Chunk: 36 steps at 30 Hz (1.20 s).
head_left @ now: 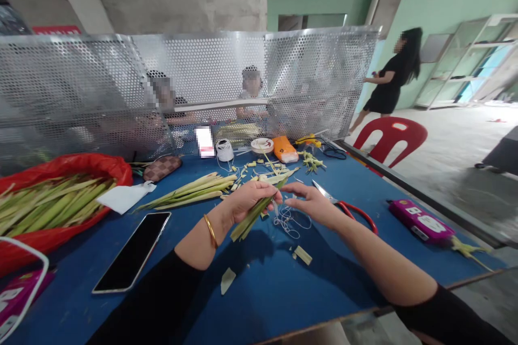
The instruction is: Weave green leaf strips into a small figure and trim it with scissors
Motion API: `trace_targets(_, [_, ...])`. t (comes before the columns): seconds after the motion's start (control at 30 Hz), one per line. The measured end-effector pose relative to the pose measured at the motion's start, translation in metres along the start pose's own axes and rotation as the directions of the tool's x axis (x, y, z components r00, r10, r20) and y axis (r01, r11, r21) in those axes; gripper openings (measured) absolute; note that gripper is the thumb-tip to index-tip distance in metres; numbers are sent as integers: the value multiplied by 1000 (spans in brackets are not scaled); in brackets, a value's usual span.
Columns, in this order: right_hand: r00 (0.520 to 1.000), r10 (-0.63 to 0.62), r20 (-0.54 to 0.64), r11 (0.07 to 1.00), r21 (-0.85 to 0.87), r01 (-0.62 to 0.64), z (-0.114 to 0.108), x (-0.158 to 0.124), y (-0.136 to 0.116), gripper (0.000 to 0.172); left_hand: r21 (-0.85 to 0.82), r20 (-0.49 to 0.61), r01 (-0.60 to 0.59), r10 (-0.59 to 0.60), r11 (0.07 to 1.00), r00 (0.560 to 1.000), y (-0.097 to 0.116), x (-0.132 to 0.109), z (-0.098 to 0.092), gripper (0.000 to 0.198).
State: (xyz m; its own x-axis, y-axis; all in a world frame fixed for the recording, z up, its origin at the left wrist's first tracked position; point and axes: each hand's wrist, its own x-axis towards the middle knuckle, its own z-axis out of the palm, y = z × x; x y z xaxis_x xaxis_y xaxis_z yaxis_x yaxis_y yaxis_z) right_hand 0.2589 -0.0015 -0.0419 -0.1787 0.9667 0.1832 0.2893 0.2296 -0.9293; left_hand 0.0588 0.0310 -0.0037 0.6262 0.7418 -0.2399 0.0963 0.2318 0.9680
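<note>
My left hand (254,198), with a gold bangle on its wrist, is closed around a small bundle of long green leaf strips (251,219). The bundle slants toward me above the table. Close on its right is my right hand (309,202), with fingers stretched and apart. Whether a thin thread runs between its fingertips is too fine to make out. Loose white thread (289,221) hangs and curls beneath the hands. Red-handled scissors (343,206) lie just beyond my right hand. More leaf strips (194,190) are spread on the table left of the bundle.
A red bag (121,166) of leaf strips stands left, near a dark phone (135,250). A thread spool (224,151), tape roll (262,145) and orange pack (285,149) line the back. A purple pack (423,221) lies right. A perforated metal screen (210,70) borders the blue table (267,302).
</note>
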Motion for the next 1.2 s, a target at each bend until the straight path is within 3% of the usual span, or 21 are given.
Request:
trace_targets(0.1, [997,34,65,985,164,-44,9,3,-7,26,-2,28,-10,10,1000,1000,-2,-1,-4,22])
trace_targets(0.17, [997,60,38,972,227,-67,7,4,-10,33,0,41,-6,6,1000,999,-3,-2,-9,24])
trace_targets(0.3, [992,129,-13,919,377,-115,0,3,-13,30,-14,54,10,-9,1000,999,-11,-3,-13,26])
trace_targets(0.5, [978,200,-60,819,559,-133,8,0,-15,28,-117,2,-34,35,993,999,-22,3,-1,28])
trace_targets(0.73, [953,281,-112,671,733,-112,-2,6,-18,21,-50,124,10,-4,999,992,-18,1,7,31])
trace_targets(1.0, [848,474,-236,498,867,-37,-40,16,0,23,-169,-14,15,-18,986,1000,-14,-6,-19,20])
trace_targets(1.2, [752,572,-328,435,898,61,-69,17,20,25,-206,-98,47,-68,977,993,-8,-16,-38,16])
